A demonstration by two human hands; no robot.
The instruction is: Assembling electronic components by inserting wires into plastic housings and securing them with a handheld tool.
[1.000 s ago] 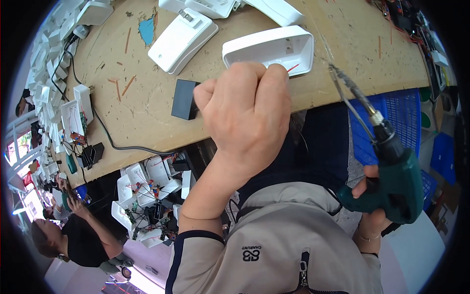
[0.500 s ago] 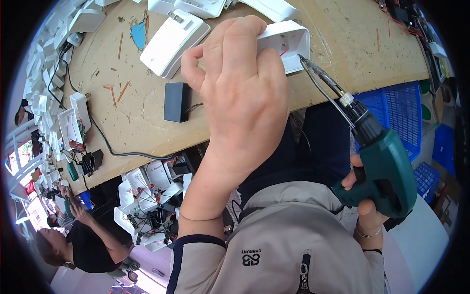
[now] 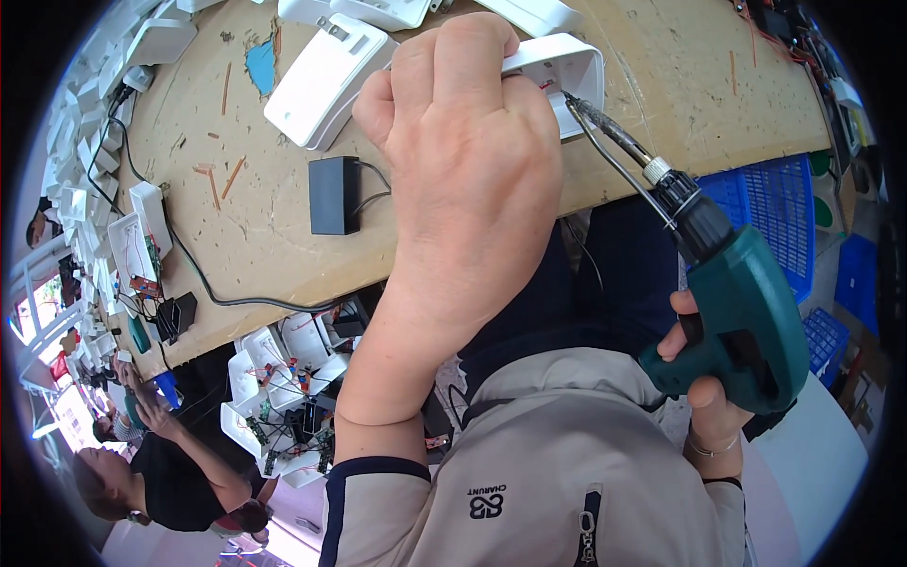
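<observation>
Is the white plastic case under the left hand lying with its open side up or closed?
Open side up: the white case shows its raised rim and hollow inside, where the tool tip enters.

An electronics assembly workshop — a scarred wooden worktop [image 3: 283,236] strewn with white plastic casings [image 3: 326,80]; open housings with wired circuit boards [image 3: 283,378]; blue crates [image 3: 775,208] — another worker [image 3: 179,482] nearby.

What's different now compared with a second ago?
The right hand has swung the green soldering gun up so its tip now reaches inside the white plastic case. The left hand has closed over that case. The black box and other white case lie unmoved.
</observation>
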